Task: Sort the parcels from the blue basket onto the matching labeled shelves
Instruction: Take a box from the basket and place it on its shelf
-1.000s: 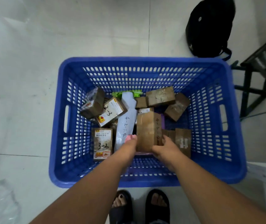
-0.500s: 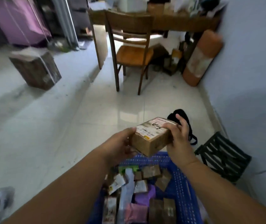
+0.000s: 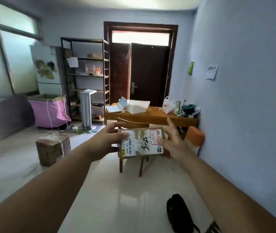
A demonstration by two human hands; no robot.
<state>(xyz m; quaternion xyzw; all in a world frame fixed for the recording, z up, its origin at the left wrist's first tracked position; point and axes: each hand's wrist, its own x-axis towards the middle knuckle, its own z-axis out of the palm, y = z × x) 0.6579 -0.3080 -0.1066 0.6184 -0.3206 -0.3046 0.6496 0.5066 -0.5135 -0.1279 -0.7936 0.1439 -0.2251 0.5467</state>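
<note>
Head view: I am looking across a room, with both of my arms reaching forward and a parcel raised between my hands at mid-frame.
Parcel (image 3: 141, 142): a brown cardboard box held up in the air in front of the wooden chair, its labelled face turned towards me; I read a handwritten "3-4" on the white shipping label, with a barcode to the left of it.
Left hand (image 3: 108, 142): grips the parcel's left end, fingers curled over the top edge and thumb lying across the label.
Right hand (image 3: 171, 142): at the parcel's right end with fingers spread and mostly straight; the thumb rests on the label face, and I cannot tell whether the palm touches the box edge.
Chair (image 3: 130, 123): wooden, directly behind the parcel, pushed up to the desk.
Desk (image 3: 152, 117): wooden, against the right wall, carrying a white box, a plastic bag and small clutter.
Shelf unit (image 3: 87, 78): dark metal frame with several tiers, standing left of the dark door, well apart from the parcel; I cannot read any labels on it.
Black bag (image 3: 178, 214): on the tiled floor near my right forearm.
Tied carton (image 3: 53, 148): on the floor to the left, bound with string.
</note>
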